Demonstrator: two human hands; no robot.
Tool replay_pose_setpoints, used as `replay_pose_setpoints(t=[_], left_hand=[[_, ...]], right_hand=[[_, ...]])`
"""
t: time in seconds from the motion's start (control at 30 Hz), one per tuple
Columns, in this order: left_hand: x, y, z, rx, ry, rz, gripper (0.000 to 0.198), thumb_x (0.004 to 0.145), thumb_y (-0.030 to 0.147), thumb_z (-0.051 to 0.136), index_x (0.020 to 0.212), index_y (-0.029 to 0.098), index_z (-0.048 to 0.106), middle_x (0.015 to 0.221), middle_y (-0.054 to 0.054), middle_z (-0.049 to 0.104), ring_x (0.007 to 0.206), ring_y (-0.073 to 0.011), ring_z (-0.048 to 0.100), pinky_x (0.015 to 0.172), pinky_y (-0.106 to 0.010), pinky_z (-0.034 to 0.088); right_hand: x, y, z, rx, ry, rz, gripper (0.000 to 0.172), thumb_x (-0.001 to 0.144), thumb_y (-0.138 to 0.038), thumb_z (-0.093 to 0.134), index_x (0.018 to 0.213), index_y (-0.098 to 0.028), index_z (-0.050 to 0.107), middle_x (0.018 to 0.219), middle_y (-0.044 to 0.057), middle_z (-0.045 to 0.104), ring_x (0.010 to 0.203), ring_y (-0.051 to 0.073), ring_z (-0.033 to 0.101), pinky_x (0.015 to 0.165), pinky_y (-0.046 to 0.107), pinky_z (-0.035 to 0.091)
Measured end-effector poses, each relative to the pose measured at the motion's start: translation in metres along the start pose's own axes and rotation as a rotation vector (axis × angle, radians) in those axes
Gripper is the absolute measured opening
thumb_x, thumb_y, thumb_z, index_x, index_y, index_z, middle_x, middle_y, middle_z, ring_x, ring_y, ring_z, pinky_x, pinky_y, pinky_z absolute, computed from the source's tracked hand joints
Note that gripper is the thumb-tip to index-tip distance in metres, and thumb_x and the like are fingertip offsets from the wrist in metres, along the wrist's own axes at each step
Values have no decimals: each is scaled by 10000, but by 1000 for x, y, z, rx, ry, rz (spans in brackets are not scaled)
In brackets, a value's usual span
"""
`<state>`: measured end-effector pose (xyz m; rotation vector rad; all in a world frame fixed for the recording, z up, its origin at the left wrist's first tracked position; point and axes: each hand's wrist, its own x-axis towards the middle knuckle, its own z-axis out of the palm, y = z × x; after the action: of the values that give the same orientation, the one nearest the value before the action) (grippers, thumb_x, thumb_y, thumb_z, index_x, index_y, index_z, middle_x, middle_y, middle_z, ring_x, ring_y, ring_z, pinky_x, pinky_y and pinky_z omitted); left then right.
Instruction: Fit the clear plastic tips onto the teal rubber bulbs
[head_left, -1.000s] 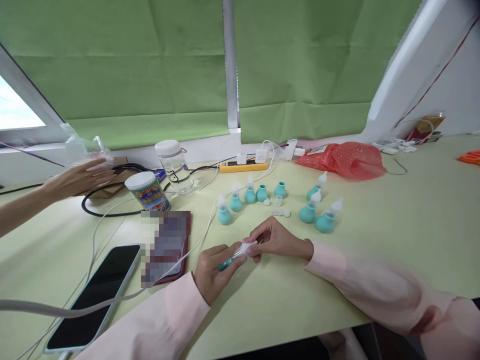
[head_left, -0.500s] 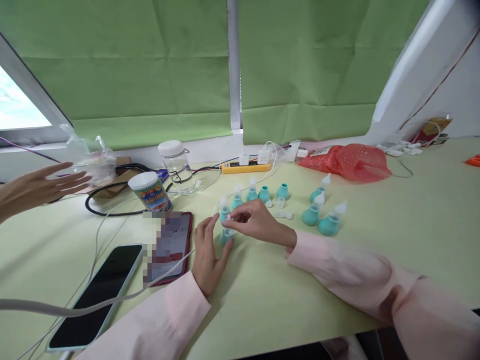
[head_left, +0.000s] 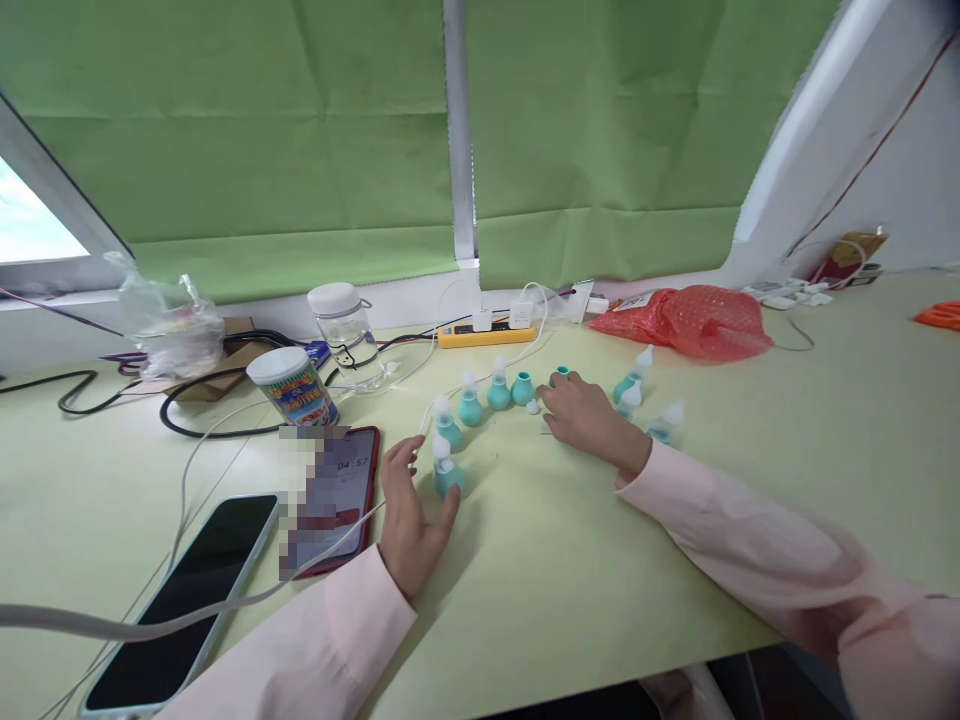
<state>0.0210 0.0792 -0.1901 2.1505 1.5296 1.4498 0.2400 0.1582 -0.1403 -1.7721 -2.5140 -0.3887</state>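
My left hand (head_left: 412, 525) rests on the table with fingers spread, its thumb against or right beside the nearest teal bulb aspirator (head_left: 448, 480), which carries a whitish tip. Behind it, a curved row of more aspirators, such as this one (head_left: 470, 405), leads to a bare teal bulb (head_left: 523, 390). My right hand (head_left: 589, 415) reaches down past that bulb with curled fingers; whatever is in them is hidden. A small white piece (head_left: 532, 407) lies just left of its fingertips. Another bare bulb (head_left: 562, 371) shows behind the hand, and tipped aspirators (head_left: 667, 422) stand to its right.
Two phones (head_left: 187, 600) (head_left: 337, 500) lie at left with a pale cable across them. Behind stand a printed canister (head_left: 294, 390) and a clear jar (head_left: 346, 335). A yellow power strip (head_left: 487, 337) and a red bubble-wrap bag (head_left: 697, 322) lie along the back.
My right hand has left the nearest aspirator and moved right to the small parts. That aspirator now shows a whitish tip. Another hand at the far left is gone from view.
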Motion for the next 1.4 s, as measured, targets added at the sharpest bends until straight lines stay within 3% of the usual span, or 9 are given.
replay_pose_setpoints(t=[0.27, 0.4, 0.53, 0.7, 0.77, 0.87, 1.03, 1.3, 1.4], left_hand=[[-9, 14, -8, -104, 128, 234, 374, 681, 75, 516, 1012, 188, 382, 1035, -99, 404, 983, -220, 417, 817, -413, 377], [-15, 18, -10, -206, -61, 312, 327, 691, 46, 504, 963, 205, 417, 815, -39, 502, 736, -150, 500, 633, -295, 437], [-18, 24, -8, -415, -288, -10, 393, 729, 139, 520, 1084, 202, 363, 723, -12, 567, 593, -110, 523, 528, -232, 456], [-18, 24, -3, -490, -300, -194, 188, 726, 220, 537, 903, 164, 565, 837, -60, 623, 761, -158, 573, 624, -262, 500], [-17, 23, -1, -466, -280, -257, 151, 704, 231, 557, 822, 147, 597, 811, -65, 631, 729, -160, 576, 602, -259, 502], [-15, 23, 1, -421, -303, -311, 153, 658, 220, 589, 783, 134, 596, 729, -51, 617, 632, -140, 561, 536, -238, 490], [-13, 24, 3, -380, -371, -350, 147, 631, 206, 597, 759, 135, 583, 650, -22, 584, 542, -106, 512, 469, -205, 447], [-11, 17, 6, -531, -348, -491, 258, 676, 302, 578, 864, 126, 597, 696, -38, 569, 562, -115, 522, 497, -230, 479], [-12, 15, 7, -588, -332, -512, 293, 678, 322, 578, 895, 125, 589, 670, -17, 542, 529, -102, 512, 494, -237, 485]], right_hand=[[9, 7, 16, 8, -83, -9, 185, 746, -92, 413, 868, -125, 547, 867, 111, 531, 760, 199, 524, 576, 264, 348], [-8, -6, -12, 222, 81, -98, 166, 755, -126, 419, 845, -132, 558, 835, 89, 554, 757, 180, 526, 624, 276, 378], [-38, -33, -40, 897, 68, -543, 86, 721, -213, 514, 775, -171, 567, 748, 18, 578, 620, 100, 532, 591, 227, 441], [-38, -48, -30, 1283, -179, -476, 207, 674, -333, 587, 755, -143, 574, 744, 24, 597, 634, 106, 566, 563, 218, 481], [-25, -44, -15, 1303, -210, -392, 249, 688, -358, 569, 783, -128, 579, 728, 33, 600, 601, 105, 567, 550, 228, 477], [-8, -37, 11, 1087, -30, -287, 260, 698, -318, 564, 864, -121, 595, 730, 48, 597, 622, 117, 556, 559, 239, 449], [1, -36, 39, 690, 26, -352, 182, 751, -210, 500, 862, -136, 625, 780, 65, 588, 742, 149, 543, 669, 276, 406], [-15, -40, 6, 1162, -159, -417, 202, 744, -301, 516, 814, -147, 627, 771, 38, 627, 677, 114, 552, 577, 211, 428], [-21, -42, -4, 1189, -131, -501, 209, 739, -300, 528, 823, -144, 640, 740, 35, 609, 658, 105, 544, 570, 206, 429]])
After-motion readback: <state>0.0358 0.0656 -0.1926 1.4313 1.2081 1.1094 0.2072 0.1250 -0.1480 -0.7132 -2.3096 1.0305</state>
